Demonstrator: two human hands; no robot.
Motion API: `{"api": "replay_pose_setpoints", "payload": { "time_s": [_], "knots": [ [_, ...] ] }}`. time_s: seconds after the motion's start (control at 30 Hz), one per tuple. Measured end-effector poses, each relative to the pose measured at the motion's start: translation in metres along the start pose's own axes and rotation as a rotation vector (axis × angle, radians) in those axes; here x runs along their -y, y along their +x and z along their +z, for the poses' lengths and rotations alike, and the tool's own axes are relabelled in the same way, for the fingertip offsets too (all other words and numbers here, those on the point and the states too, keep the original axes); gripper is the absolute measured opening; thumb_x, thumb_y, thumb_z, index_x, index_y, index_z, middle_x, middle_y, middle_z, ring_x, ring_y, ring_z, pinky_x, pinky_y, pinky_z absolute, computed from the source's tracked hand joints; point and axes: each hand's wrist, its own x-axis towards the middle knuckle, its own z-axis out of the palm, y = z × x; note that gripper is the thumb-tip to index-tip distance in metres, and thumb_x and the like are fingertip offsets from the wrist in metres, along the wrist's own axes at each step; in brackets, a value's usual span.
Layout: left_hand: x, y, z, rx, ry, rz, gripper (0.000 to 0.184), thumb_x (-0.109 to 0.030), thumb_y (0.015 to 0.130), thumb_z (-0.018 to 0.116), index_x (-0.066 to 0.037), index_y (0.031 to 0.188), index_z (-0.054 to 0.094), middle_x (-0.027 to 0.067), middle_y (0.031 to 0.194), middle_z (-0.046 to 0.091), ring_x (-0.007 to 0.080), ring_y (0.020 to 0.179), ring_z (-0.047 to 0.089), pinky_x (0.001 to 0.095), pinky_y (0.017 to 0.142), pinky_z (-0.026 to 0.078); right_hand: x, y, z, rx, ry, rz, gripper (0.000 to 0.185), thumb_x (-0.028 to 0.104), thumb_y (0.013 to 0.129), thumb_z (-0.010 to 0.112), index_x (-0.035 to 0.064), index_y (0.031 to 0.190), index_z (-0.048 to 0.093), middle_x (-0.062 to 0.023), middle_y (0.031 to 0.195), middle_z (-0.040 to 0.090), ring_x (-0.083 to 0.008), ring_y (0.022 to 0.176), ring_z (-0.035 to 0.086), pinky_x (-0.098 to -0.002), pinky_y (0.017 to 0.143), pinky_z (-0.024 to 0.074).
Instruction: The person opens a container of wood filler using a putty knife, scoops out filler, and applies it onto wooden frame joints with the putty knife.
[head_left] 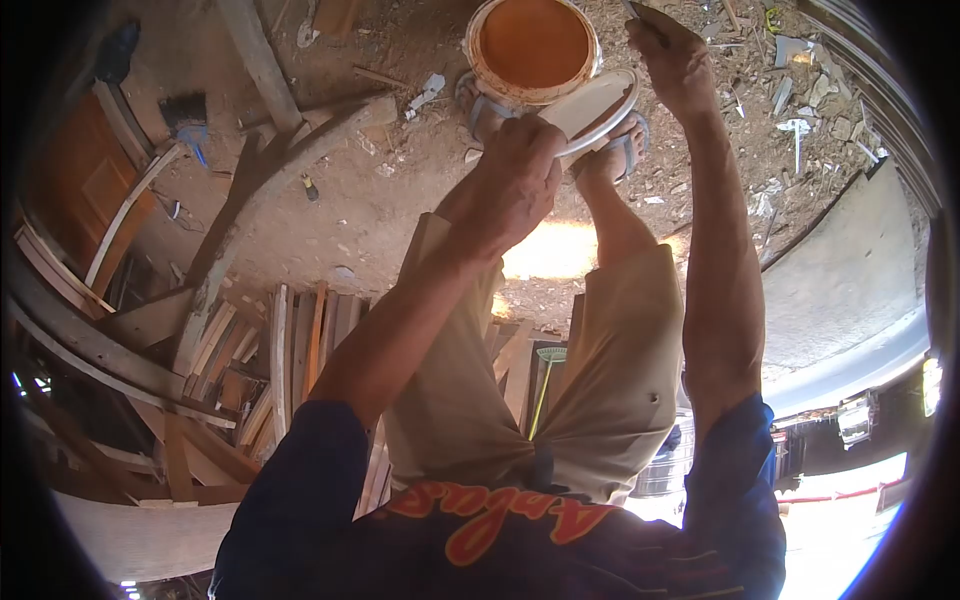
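Head view: the left hand [525,165] pinches the near edge of a round, pale, white-rimmed disc [597,108], perhaps a lid, tilted just beside a round, pale-rimmed bucket [530,96]. Up at the right, the right hand [678,72] grips a thin, dark, flat-bladed tool [655,20], apart from both! The bucket stands uncovered on the brown dirt ground [380,230], orange-brown material [532,42] showing inside; how much is used or left, I can't tell.

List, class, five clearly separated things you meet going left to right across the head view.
Reddish-brown panel, weathered timber, bucket, right hand, pale grey slab.
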Motion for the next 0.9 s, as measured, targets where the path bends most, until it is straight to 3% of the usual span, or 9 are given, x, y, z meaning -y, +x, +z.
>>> {"api": "replay_pose_setpoints", "payload": {
  "time_s": [0.2, 0.3, 0.43, 0.5, 0.53, 0.6, 0.73, 0.83, 0.9],
  "knots": [
    [-0.014, -0.03, 0.008, 0.469, 0.102, 0.144, 0.009, -0.007, 0.088, 0.065, -0.011, 0.096, 0.063, 0.0139, 0.085, 0.05, 0.0321, 0.086, 0.055, 0.0447, 0.078, 0.047, 0.032, 0.003, 0.013, 0.413, -0.144, 0.168, 0.034, 0.023, 0.1, 0.062, 0.0029, 0.125, 0.07, -0.0169, 0.101, 0.075, -0.0236, 0.091, 0.073, -0.0373, 0.083, 0.0581],
    [-0.004, -0.049, 0.041, 0.416, -0.169, 0.08, 0.01, -0.007, 0.088, 0.067, -0.01, 0.095, 0.06, 0.0114, 0.087, 0.053, 0.0306, 0.087, 0.056, 0.0433, 0.078, 0.047, 0.034, 0.005, 0.037, 0.522, -0.538, -0.1, 0.029, 0.02, 0.099, 0.062, 0.0047, 0.122, 0.072, -0.0194, 0.108, 0.074, -0.032, 0.095, 0.074, -0.0427, 0.088, 0.0585],
    [-0.001, -0.023, 0.038, 0.362, -0.203, -0.07, 0.014, -0.008, 0.091, 0.069, -0.008, 0.098, 0.058, 0.0113, 0.09, 0.055, 0.0315, 0.089, 0.057, 0.0432, 0.079, 0.048, 0.02, 0.013, 0.087, 0.547, -0.716, -0.107, 0.025, 0.016, 0.097, 0.061, 0.0043, 0.116, 0.072, -0.02, 0.107, 0.073, -0.0372, 0.098, 0.072, -0.0469, 0.089, 0.0575],
    [0.012, -0.023, 0.044, 0.359, -0.229, -0.087, 0.016, -0.011, 0.093, 0.069, -0.008, 0.106, 0.061, 0.0115, 0.095, 0.059, 0.032, 0.094, 0.059, 0.0443, 0.083, 0.048, -0.005, 0.011, 0.118, 0.26, -0.797, -0.213, 0.033, 0.008, 0.098, 0.05, 0.0149, 0.123, 0.071, -0.0169, 0.108, 0.075, -0.0351, 0.099, 0.073, -0.0449, 0.088, 0.0602],
    [0.016, -0.021, 0.046, 0.367, -0.18, -0.12, 0.018, -0.011, 0.093, 0.069, -0.008, 0.11, 0.063, 0.0118, 0.098, 0.06, 0.0323, 0.097, 0.06, 0.0449, 0.085, 0.049, -0.008, 0.014, 0.117, 0.26, -0.794, -0.216, 0.033, 0.008, 0.098, 0.05, 0.0149, 0.123, 0.071, -0.0169, 0.108, 0.075, -0.0351, 0.099, 0.073, -0.0449, 0.088, 0.0602],
    [0.021, -0.02, 0.046, 0.381, -0.131, -0.155, 0.021, -0.01, 0.093, 0.069, -0.008, 0.113, 0.064, 0.012, 0.101, 0.062, 0.0327, 0.1, 0.061, 0.0455, 0.086, 0.05, -0.013, 0.014, 0.11, 0.636, -0.719, -0.152, 0.022, 0.011, 0.093, 0.061, 0.0037, 0.11, 0.073, -0.0198, 0.104, 0.073, -0.0355, 0.096, 0.073, -0.0458, 0.087, 0.0585],
    [0.019, -0.017, 0.049, 0.406, -0.144, -0.221, 0.018, -0.012, 0.094, 0.067, -0.007, 0.112, 0.065, 0.0134, 0.103, 0.064, 0.0343, 0.101, 0.063, 0.0476, 0.088, 0.05, -0.02, -0.001, 0.109, 0.417, -0.796, -0.371, 0.02, 0.008, 0.089, 0.062, 0.0031, 0.105, 0.073, -0.0206, 0.102, 0.072, -0.0353, 0.094, 0.073, -0.0436, 0.084, 0.0588],
    [0.022, -0.017, 0.054, 0.363, -0.165, -0.215, 0.018, -0.015, 0.095, 0.066, -0.007, 0.111, 0.065, 0.0138, 0.103, 0.064, 0.0344, 0.101, 0.063, 0.048, 0.088, 0.05, -0.037, -0.003, 0.116, 0.494, -0.828, -0.206, 0.02, 0.006, 0.086, 0.062, 0.0029, 0.102, 0.072, -0.0222, 0.101, 0.071, -0.0378, 0.086, 0.072, -0.0442, 0.078, 0.059],
    [0.027, -0.018, 0.055, 0.36, -0.149, -0.215, 0.019, -0.016, 0.096, 0.066, -0.007, 0.112, 0.065, 0.0138, 0.103, 0.064, 0.0341, 0.101, 0.063, 0.0477, 0.088, 0.05, -0.042, 0.001, 0.116, 0.546, -0.533, -0.374, 0.019, 0.009, 0.089, 0.059, 0.0022, 0.101, 0.071, -0.0241, 0.095, 0.071, -0.0402, 0.082, 0.071, -0.0486, 0.075, 0.0581]
  ]
}}
